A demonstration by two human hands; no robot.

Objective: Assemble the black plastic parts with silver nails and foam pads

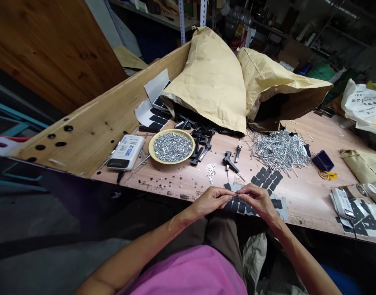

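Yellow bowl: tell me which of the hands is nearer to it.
Left. The left hand is right of the yellow bowl and closer to the camera; the right hand is farther right.

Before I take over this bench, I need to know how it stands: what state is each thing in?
Left hand: shut on a thin piece
Right hand: shut on the same piece
Yellow bowl: filled with small metal pieces
Right paper sack: mouth open
Left paper sack: mouth low over the bench
Metal rods: heaped loosely
Black pads: laid in rows
Black parts: lying loose
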